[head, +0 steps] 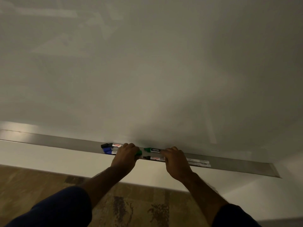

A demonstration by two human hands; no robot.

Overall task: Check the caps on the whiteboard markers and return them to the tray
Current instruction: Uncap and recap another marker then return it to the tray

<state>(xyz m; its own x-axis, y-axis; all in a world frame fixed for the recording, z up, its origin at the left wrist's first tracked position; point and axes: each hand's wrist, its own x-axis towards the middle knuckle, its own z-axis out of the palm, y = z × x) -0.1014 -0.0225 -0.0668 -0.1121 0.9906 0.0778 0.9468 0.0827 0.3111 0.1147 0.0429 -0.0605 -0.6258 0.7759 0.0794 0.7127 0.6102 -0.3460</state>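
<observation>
Long grey metal marker tray (49,141): one, running along the foot of the pale whiteboard (147,63), slanting down toward the right. Its left stretch is bare up to the first markers; its right end (275,172) is cut square, with bare tray between it and the last markers.

Black-capped marker with a silver barrel (109,145): one, lying against the board at the left of the group. Blue-capped markers (107,151): two as far as can be told, lying just in front of it at the tray's front edge.

Left hand (126,157): curled knuckles-up over the tray, fingers closed on a green cap (139,153) that shows at its right side; what else it covers cannot be told.

Uncapped green marker with a black "camlin" label (153,150): one, tip bare and pointing left, between the hands. Uncapped black-tipped marker with a white and red barrel (153,158): one, just in front of it.

Right hand (176,161): fingers bent over the right ends of both uncapped markers; which it grips cannot be told.

White-barrelled markers (199,163): two, lying side by side right of the hand.

Below the tray: white wall (49,161), patterned brown carpet (131,207).
</observation>
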